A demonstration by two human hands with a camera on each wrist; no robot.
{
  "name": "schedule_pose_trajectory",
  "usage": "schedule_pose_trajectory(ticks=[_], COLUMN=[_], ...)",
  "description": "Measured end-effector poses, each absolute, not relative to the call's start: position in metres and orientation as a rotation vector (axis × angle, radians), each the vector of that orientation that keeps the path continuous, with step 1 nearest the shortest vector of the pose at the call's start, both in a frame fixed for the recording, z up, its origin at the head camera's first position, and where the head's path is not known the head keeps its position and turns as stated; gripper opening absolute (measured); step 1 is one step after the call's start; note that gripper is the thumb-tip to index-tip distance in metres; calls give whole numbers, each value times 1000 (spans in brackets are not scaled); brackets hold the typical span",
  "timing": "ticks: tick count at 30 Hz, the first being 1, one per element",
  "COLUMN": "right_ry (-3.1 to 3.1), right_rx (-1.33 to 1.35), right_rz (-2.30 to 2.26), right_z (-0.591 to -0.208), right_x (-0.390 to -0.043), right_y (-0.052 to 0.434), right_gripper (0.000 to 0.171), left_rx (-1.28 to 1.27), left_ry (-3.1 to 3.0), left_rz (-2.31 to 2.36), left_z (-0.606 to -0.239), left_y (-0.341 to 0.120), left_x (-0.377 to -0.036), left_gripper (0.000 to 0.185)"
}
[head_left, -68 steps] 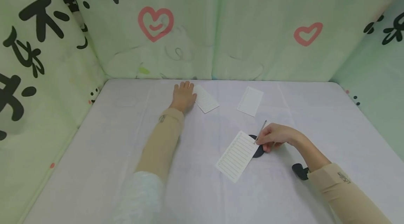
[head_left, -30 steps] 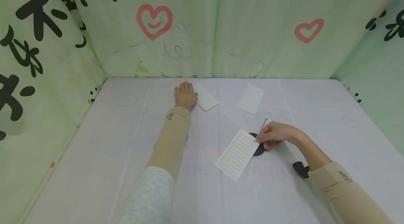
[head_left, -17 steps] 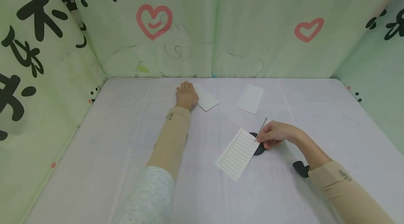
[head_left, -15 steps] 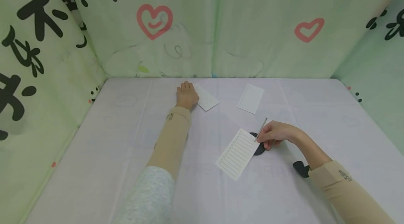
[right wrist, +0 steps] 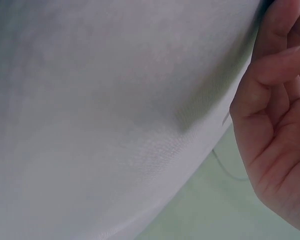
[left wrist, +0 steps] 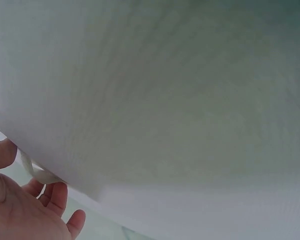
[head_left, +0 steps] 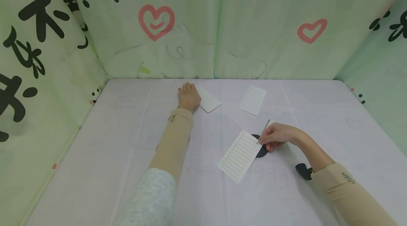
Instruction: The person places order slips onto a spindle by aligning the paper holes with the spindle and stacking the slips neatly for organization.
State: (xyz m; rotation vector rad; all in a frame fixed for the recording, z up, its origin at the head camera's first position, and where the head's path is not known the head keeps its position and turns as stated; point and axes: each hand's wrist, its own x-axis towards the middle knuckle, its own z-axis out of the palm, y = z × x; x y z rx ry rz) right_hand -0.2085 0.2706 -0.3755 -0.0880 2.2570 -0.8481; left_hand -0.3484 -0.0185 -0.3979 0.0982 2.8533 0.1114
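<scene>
Right hand [head_left: 277,136]: pinching a thin metal stick [head_left: 263,131] between thumb and fingertips, stick slanting up and away, lower tip touching the right edge of the nearest lined card [head_left: 240,156]. Fingers curling around the stick in the head view; in the right wrist view, only curled fingers [right wrist: 277,70] over white cloth showing, stick out of sight.

Nearest lined card: lying flat on the white tabletop [head_left: 127,155], tilted, its far right corner overlapping a dark round pad [head_left: 261,150] sitting directly under the hand.

Left hand [head_left: 189,97]: resting at the far side of the tabletop, fingers drawn in, touching the left edge of a second lined card [head_left: 208,99]. Whether gripping or merely lying against that card: cannot tell. In the left wrist view, loosely bent fingers [left wrist: 55,197] beside a pale curved strip [left wrist: 35,171], otherwise blurred.

Third lined card [head_left: 253,100]: lying alone, well apart from both hands, to the right of the second card.

Small black object [head_left: 303,171]: lying beside the right sleeve [head_left: 346,194].

Green printed panels [head_left: 203,24]: enclosing the tabletop on three sides.
</scene>
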Motion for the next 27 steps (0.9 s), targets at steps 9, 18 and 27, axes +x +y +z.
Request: schedule_pose_trajectory(ticks=[9, 18, 27], right_ry=[2255, 2254, 2258], right_rx=[-91, -89, -88], right_rz=[-853, -856, -854], right_z=[-376, -376, -376], right_x=[-208, -208, -208], right_y=[271, 271, 271], right_gripper=[17, 17, 17], left_rx=[140, 157, 191], left_ry=[2874, 2913, 2967], left_rz=[124, 113, 121], left_z=[-397, -398, -401], left_y=[-17, -14, -13], left_x=[-346, -347, -351], left_gripper=[58, 55, 61])
